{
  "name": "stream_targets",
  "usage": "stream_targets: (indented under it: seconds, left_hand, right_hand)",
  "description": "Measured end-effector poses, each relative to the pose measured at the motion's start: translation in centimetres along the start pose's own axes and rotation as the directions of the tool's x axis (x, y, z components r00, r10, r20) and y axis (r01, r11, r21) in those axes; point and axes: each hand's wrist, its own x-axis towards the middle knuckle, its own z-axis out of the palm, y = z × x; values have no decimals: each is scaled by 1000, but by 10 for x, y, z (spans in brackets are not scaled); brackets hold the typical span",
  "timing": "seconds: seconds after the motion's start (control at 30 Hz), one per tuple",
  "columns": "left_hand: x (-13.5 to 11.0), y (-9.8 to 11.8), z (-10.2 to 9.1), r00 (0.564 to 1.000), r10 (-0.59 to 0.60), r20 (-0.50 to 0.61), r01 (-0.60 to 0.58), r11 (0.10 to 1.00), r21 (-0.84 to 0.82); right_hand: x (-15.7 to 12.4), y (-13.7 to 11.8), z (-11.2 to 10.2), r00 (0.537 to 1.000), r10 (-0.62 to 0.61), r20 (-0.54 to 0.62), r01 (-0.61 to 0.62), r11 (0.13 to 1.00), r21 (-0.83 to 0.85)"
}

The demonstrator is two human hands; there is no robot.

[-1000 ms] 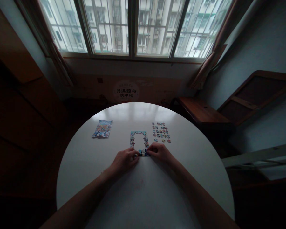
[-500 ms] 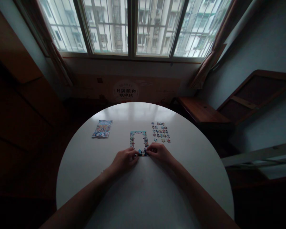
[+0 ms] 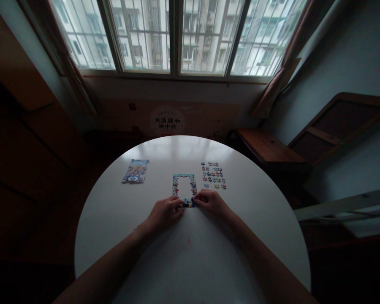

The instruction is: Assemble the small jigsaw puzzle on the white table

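Note:
A jigsaw puzzle [image 3: 194,185] lies on the white round table, its joined pieces forming an upright rectangle around a bare middle. My left hand [image 3: 166,211] rests at its lower left corner, fingers curled together on the near edge and covering that corner. At the lower right corner, my right hand [image 3: 211,201] has thumb and fingers pinched at a dark puzzle piece [image 3: 193,200]; the fingertips hide part of it. A light blue puzzle piece [image 3: 185,200] shows between the two hands, just inside the near edge.
Loose puzzle pieces [image 3: 213,173] lie in rough rows to the right of the puzzle. A colourful picture sheet or packet [image 3: 136,170] lies at the left of the table [image 3: 190,261]. Beyond the far right edge stands a wooden bench [image 3: 272,145], under a barred window.
Almost nothing differs. Both hands stay at the near corners of the puzzle, with at most a slight shift of the fingers.

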Motion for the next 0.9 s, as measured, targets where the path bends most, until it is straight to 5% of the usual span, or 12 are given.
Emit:
stream_targets:
  seconds: [0.9]
  left_hand:
    - [0,0,1,1000,-15,1,15,1000,-6]
  right_hand:
    - [0,-1,1,1000,26,3,-26,1000,-4]
